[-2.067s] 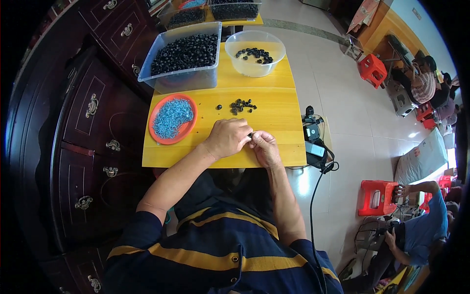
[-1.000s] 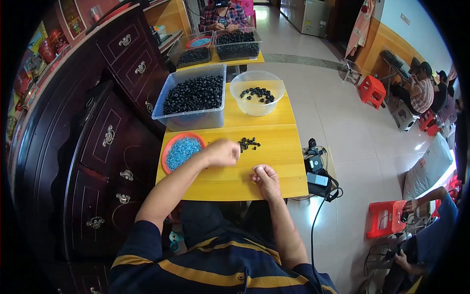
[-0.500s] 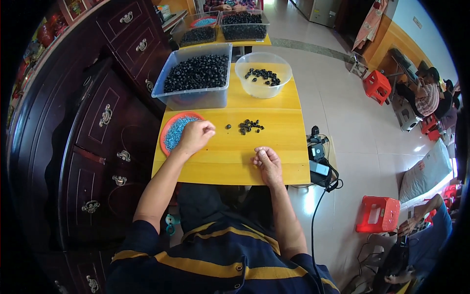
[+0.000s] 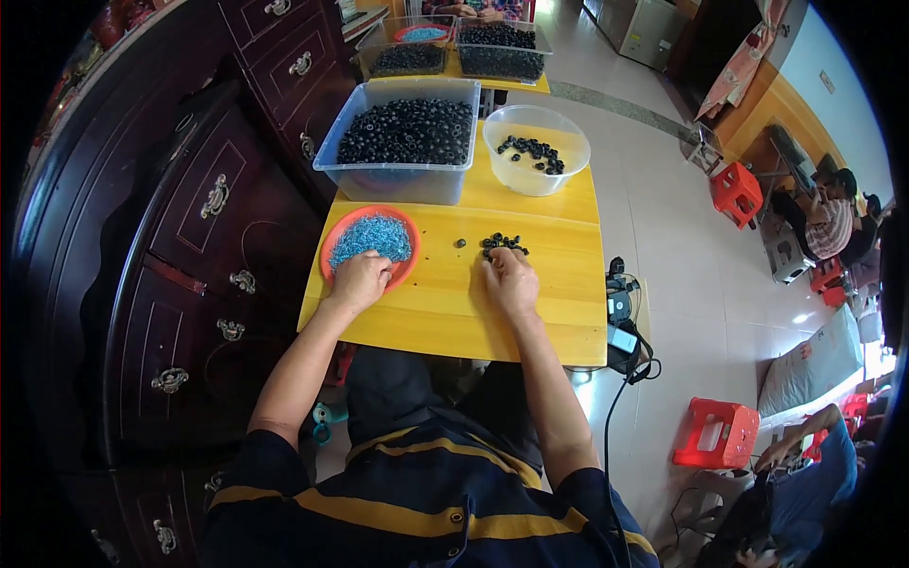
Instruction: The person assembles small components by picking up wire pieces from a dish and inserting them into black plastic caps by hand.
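Note:
My left hand (image 4: 362, 277) rests over the near edge of a round red plate (image 4: 413, 232) heaped with tiny blue pieces (image 4: 374, 235). Its fingers are bent together at those pieces; what is between them is hidden. At the small pile of round black parts (image 4: 502, 240), my right hand (image 4: 512, 282) reaches down with fingers curled against the near side. Whatever these fingertips pinch is too small to make out. One lone black part (image 4: 460, 243) lies on the yellow table (image 4: 445, 322) between the plate and the pile.
A clear bin (image 4: 398, 185) full of black parts stands behind the plate. Right of it is a clear round tub (image 4: 537, 178) with some black parts inside. Dark drawers (image 4: 204, 204) flank the left side; a cable and black devices (image 4: 620, 308) sit at the right edge.
My left hand has come back and down from above the table onto the near side of the plate. My right hand has moved forward to the black parts.

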Demonstrator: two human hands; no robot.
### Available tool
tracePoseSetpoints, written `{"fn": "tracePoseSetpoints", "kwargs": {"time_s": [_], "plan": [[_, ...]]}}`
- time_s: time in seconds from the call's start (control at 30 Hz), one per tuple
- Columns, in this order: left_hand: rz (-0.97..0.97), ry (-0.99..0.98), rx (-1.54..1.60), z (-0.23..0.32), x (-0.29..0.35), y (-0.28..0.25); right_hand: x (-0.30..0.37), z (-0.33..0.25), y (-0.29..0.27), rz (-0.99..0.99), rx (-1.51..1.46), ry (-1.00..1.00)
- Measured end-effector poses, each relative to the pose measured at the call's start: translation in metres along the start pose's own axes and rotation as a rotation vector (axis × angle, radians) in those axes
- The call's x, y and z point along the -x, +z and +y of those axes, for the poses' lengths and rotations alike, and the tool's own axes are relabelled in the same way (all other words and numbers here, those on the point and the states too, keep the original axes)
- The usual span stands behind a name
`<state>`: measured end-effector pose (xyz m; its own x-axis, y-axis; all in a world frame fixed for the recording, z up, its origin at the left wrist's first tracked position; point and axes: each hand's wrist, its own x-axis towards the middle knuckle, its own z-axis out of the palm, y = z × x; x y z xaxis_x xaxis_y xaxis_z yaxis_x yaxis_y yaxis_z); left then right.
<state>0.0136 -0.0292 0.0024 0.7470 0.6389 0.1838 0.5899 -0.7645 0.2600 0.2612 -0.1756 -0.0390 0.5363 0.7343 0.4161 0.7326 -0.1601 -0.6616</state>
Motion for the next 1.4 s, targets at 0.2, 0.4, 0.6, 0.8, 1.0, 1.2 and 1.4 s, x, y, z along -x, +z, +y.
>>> {"fn": "tracePoseSetpoints", "kwargs": {"time_s": [0.2, 0.4, 0.6, 0.8, 1.0, 1.2, 1.4], "plan": [[0.010, 0.004, 0.001, -0.001, 0.000, 0.001, -0.001, -0.003, 0.008, -0.025, 0.091, 0.024], [0.083, 0.009, 0.124, -0.010, 0.000, -0.001, 0.006, -0.002, -0.002, 0.048, -0.044, -0.068], [0.111, 0.007, 0.081, -0.019, 0.003, -0.005, 0.019, 0.008, -0.009, 0.079, -0.345, 0.083], [0.003, 0.034, -0.015, -0.010, -0.005, 0.000, 0.022, 0.014, -0.007, 0.087, -0.448, 0.126], [-0.048, 0.000, -0.089, -0.007, -0.010, 0.005, 0.017, 0.005, -0.015, 0.016, -0.190, -0.034], [-0.052, 0.062, -0.125, -0.007, -0.013, 0.005, 0.004, 0.007, -0.019, -0.013, 0.061, -0.015], [0.167, 0.046, 0.204, 0.001, -0.009, -0.011, -0.015, -0.004, -0.004, 0.030, 0.092, -0.084]]}}
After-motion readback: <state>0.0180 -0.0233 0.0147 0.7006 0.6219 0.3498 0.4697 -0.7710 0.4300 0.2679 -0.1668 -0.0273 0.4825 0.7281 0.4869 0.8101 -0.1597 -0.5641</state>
